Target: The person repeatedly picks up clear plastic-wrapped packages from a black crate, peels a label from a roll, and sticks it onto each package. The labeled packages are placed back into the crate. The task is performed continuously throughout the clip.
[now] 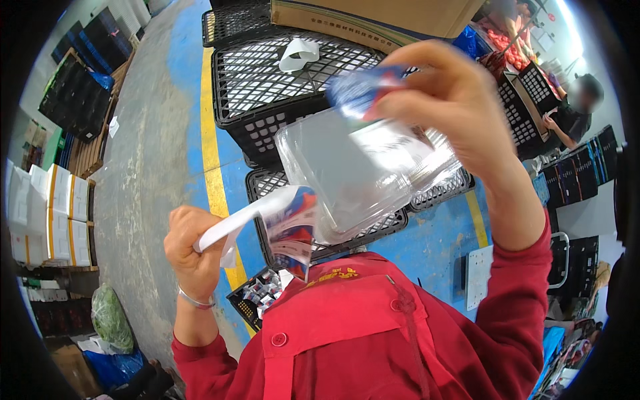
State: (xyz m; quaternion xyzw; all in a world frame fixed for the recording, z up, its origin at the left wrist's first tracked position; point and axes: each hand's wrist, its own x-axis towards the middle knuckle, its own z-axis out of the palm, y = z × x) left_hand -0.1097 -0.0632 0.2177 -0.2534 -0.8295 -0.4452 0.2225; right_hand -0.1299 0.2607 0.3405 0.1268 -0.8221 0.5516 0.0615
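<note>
My left hand (192, 247) is closed on a strip of printed labels (291, 232), whose white backing runs out to the right and whose red and blue printed part hangs down. Between thumb and fingers of my right hand (445, 95) is a blurred blue and red label (362, 92), held above a clear plastic container (335, 170). A white label lies on the container's right part. The container rests over black plastic crates, and no hand visibly grips it. A curled piece of white paper (299, 54) lies on the lattice top of a black crate (230, 112).
A cardboard box (335, 22) stands behind the crates. Low at left, a black basket (245, 305) holds several small printed packets. White foam boxes (60, 215) are stacked at far left. At right, a person (572, 117) works beside black crates; others are farther back.
</note>
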